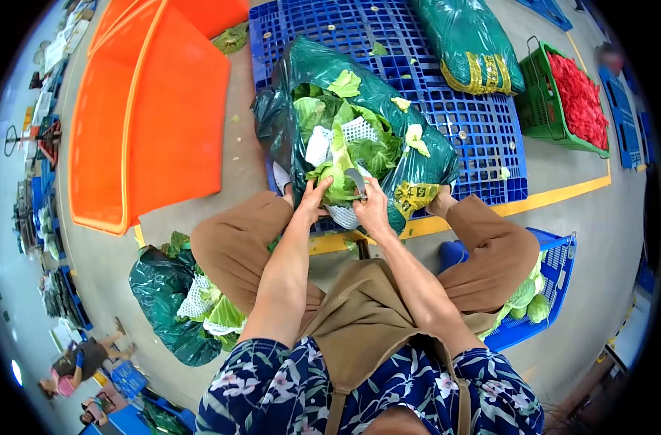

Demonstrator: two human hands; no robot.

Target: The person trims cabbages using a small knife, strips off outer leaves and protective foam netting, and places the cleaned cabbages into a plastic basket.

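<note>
Between my knees lies an open dark green plastic bag of leafy cabbages, some wrapped in white foam netting. My left hand grips the left side of a pale green cabbage at the bag's near edge. In my right hand is a knife, its curved grey blade against the cabbage's right side. The handle is mostly hidden by my fingers. Loose leaf pieces rest on top of the bag.
A blue pallet lies under the bag, with another full green bag on it. An orange bin stands left, a green crate of red material right. Beside my legs are a blue basket of cabbages and another bag.
</note>
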